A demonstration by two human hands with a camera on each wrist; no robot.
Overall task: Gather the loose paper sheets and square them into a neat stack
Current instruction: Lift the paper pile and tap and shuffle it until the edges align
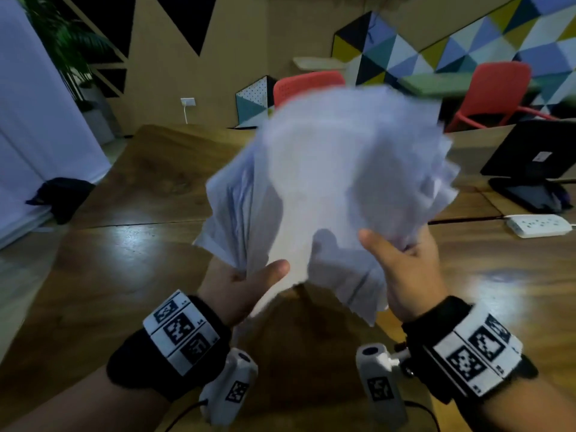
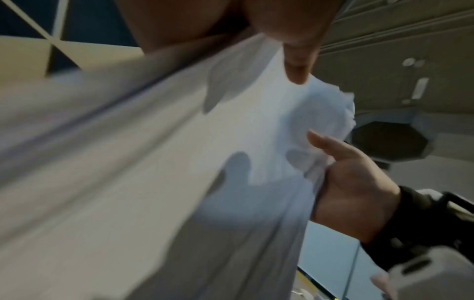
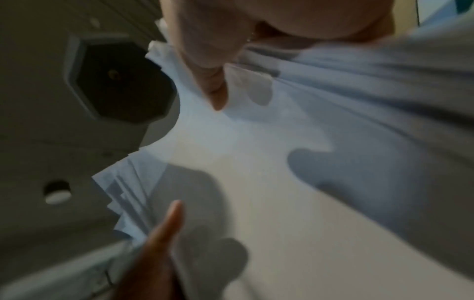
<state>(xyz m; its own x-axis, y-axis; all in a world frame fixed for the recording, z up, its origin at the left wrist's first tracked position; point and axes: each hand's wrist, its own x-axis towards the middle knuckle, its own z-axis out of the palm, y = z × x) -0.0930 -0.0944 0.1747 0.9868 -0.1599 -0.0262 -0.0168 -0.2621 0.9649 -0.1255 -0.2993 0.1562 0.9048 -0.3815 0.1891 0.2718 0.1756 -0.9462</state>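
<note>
A loose, fanned bundle of white paper sheets [image 1: 330, 182] is held up in the air above the wooden table [image 1: 124, 244], blurred by motion, its edges uneven. My left hand [image 1: 249, 275] grips the bundle's lower left side, thumb on the near face and fingers hidden behind. My right hand [image 1: 402, 254] grips the lower right side the same way. In the left wrist view the sheets [image 2: 153, 162] fill the frame, with my left thumb [image 2: 297, 60] pressed on them and my right hand [image 2: 351, 182] beyond. In the right wrist view the paper [image 3: 282, 162] curves between my right thumb [image 3: 205, 71] and my left thumb [image 3: 164, 229].
A black monitor [image 1: 536, 163] stands on the table at the right, with a white power strip [image 1: 539, 226] in front of it. Red chairs [image 1: 495, 92] stand beyond the table's far edge. A dark bag [image 1: 62, 194] lies at the table's left side.
</note>
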